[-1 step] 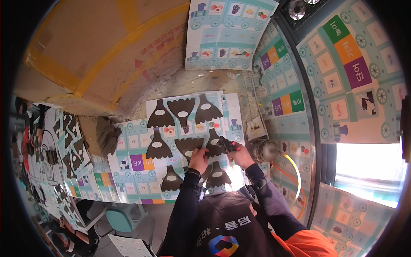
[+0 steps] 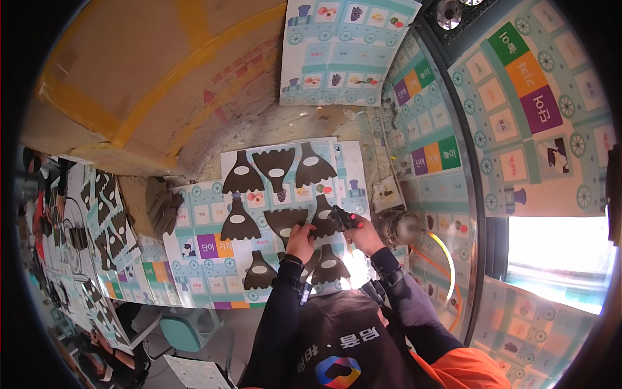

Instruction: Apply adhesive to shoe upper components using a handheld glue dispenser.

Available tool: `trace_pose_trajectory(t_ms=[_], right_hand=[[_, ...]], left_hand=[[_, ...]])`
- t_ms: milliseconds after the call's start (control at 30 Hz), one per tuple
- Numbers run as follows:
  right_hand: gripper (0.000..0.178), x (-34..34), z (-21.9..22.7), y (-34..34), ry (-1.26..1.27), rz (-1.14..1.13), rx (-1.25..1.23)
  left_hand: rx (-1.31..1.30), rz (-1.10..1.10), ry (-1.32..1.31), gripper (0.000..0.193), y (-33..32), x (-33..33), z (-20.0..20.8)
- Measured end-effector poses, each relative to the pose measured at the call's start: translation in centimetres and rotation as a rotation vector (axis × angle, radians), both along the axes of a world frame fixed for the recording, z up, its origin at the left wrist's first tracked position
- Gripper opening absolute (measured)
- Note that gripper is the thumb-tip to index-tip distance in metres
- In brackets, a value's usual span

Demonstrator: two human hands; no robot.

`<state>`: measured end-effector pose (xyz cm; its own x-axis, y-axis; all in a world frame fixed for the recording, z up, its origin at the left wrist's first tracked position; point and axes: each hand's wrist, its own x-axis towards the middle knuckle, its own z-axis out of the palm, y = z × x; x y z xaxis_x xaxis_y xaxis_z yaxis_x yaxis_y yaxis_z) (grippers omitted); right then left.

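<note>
Several dark, fan-shaped pieces with scalloped edges and pale oval spots lie in rows on a printed sheet (image 2: 359,152) on the table. My left hand (image 2: 300,244) is closed at the lower right of a middle piece (image 2: 288,220), its fingers on that piece. In my right hand (image 2: 367,238) is a small black hand tool with red parts (image 2: 348,219); its exact kind is unclear. The tool's front end reaches over the piece (image 2: 322,220) to the right. Nearest my forearms, another dark piece (image 2: 330,269) is partly covered.
A big brown cardboard box (image 2: 162,78) stands at the back left. Dark gloves (image 2: 163,206) lie on the left. A round metal fitting (image 2: 405,228) with yellow and orange hoses (image 2: 447,259) stands at the right. A teal stool (image 2: 184,334) sits below the table. Other people work at far left.
</note>
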<state>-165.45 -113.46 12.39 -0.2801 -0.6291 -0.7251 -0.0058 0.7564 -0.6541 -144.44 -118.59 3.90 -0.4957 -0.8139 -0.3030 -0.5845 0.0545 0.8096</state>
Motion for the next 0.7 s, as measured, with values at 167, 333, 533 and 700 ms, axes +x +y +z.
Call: trace_pose_trajectory(t_ms=[167, 333, 533, 700], right_hand=[[0.031, -0.6, -0.5, 0.7, 0.107, -0.021, -0.04], [0.026, -0.9, -0.1, 1.5, -0.046, -0.01, 0.003], [0.025, -0.2, -0.2, 0.8, -0.039, -0.079, -0.107], [0.024, -0.9, 0.2, 1.2, 0.136, 0.001, -0.055]], left_hand=[[0.003, 0.001, 0.0, 0.028, 0.0, 0.1, 0.1], [0.001, 0.019, -0.007, 0.028, 0.1, 0.1, -0.1], [-0.015, 0.006, -0.008, 0.028, 0.1, -0.2, 0.0], [-0.042, 0.014, -0.012, 0.028, 0.2, 0.0, -0.2]])
